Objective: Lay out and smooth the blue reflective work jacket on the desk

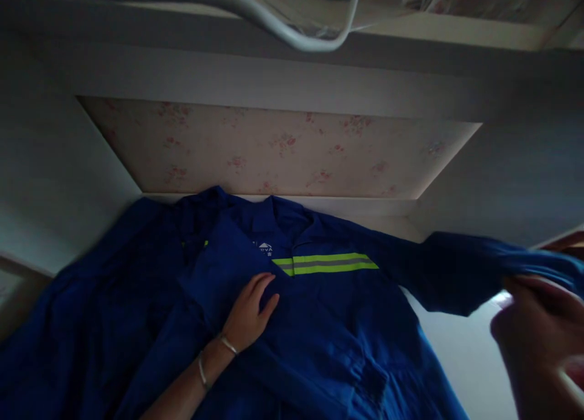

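Right hand (542, 329): closest to me and blurry, fingers curled around the blue sleeve (451, 271), holding it out to the side.
Left hand (250, 310): I have its fingers loose and a bit spread, resting on the jacket, just under the bright stripe (335, 263).
Blue jacket (328, 316): laid out in front of me.
More blue cloth (86, 323): left of the jacket.
Flowery panel (283, 149): past the collar (314, 225).

Is a blue garment (328, 310), lying front up; shows a collar (263, 218) above its yellow-green and grey stripe (335, 262), a white logo (265, 248) by the stripe's left end, a gathered waist (371, 383) below it, and a sleeve (447, 268) stretched to its right.
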Motion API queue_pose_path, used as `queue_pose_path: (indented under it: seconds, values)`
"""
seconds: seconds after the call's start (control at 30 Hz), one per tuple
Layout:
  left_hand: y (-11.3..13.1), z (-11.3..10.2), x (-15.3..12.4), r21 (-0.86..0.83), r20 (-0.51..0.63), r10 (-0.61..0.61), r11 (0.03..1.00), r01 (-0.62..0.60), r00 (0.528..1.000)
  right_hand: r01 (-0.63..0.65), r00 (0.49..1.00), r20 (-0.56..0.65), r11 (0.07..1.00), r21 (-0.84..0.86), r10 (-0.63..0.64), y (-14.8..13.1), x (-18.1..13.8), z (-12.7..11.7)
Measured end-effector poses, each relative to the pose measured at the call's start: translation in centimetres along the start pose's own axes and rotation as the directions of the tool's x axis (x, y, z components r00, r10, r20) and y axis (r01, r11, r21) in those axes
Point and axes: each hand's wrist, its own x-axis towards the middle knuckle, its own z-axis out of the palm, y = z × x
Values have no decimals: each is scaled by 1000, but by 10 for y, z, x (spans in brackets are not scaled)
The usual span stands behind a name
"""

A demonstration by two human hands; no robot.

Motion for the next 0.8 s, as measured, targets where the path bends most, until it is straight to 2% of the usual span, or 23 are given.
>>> queue_pose_path:
  seconds: [0.03, 0.07, 0.1, 0.13, 0.17, 0.2, 0.23, 0.27, 0.3, 0.33, 0.37, 0.4, 0.47, 0.53, 0.57, 0.6, 0.63, 0.67, 0.73, 0.8]
  values:
    - [10, -3, -1, -162, -16, -63, 985, 59, 998, 66, 997, 48, 997, 27, -67, -20, -21, 7]
    - [20, -7, -2, -336, -14, -134, 934, 122, 991, 185, 941, 270, 979, 88, -202, -38, -43, 12]
    - [29, -12, -3, -499, 12, -208, 846, 186, 978, 250, 801, 509, 948, 196, -316, -54, -66, 15]
    - [35, -17, -2, -633, 59, -276, 733, 249, 959, 249, 558, 728, 917, 312, -399, -67, -89, 17]
    - [38, -22, -2, -727, 123, -333, 611, 313, 935, 194, 265, 860, 898, 395, -435, -76, -109, 17]
    - [38, -26, -1, -782, 197, -379, 495, 378, 904, 113, -5, 900, 894, 433, -436, -82, -128, 18]
    - [35, -28, -2, -801, 270, -425, 399, 447, 864, 45, -207, 889, 903, 426, -409, -85, -143, 18]
    - [30, -30, -2, -792, 331, -469, 335, 511, 819, 4, -318, 873, 920, 391, -369, -86, -154, 19]
    - [23, -30, -4, -768, 370, -507, 304, 564, 778, -13, -352, 878, 939, 343, -325, -85, -162, 20]
    - [18, -30, -7, -737, 390, -534, 307, 602, 750, -18, -330, 902, 957, 290, -279, -83, -166, 21]
    - [14, -29, -10, -701, 397, -544, 340, 627, 739, -20, -267, 934, 970, 242, -239, -79, -168, 23]
    - [12, -29, -14, -665, 393, -536, 395, 633, 747, -18, -187, 962, 979, 201, -201, -76, -167, 25]
    - [15, -31, -22, -618, 390, -486, 491, 614, 782, 7, 9, 987, 987, 160, -161, -66, -161, 30]
    - [23, -37, -30, -630, 414, -435, 498, 596, 800, 86, 213, 964, 986, 141, -157, -54, -155, 37]
    - [27, -39, -34, -640, 424, -415, 492, 590, 805, 132, 295, 943, 984, 120, -154, -48, -154, 40]
    - [30, -41, -39, -636, 427, -403, 502, 586, 809, 167, 350, 925, 982, 93, -148, -42, -154, 43]
    - [32, -42, -44, -611, 417, -401, 541, 578, 816, 187, 372, 919, 980, 68, -135, -36, -155, 46]
    - [31, -40, -49, -558, 390, -407, 609, 563, 826, 190, 366, 924, 981, 45, -113, -32, -157, 47]
    - [27, -34, -64, -382, 293, -412, 777, 501, 863, 146, 319, 946, 989, 7, -54, -24, -163, 42]
    - [17, -29, -85, -219, 136, -385, 887, 407, 913, 32, 261, 965, 998, -49, 39, -14, -166, 23]
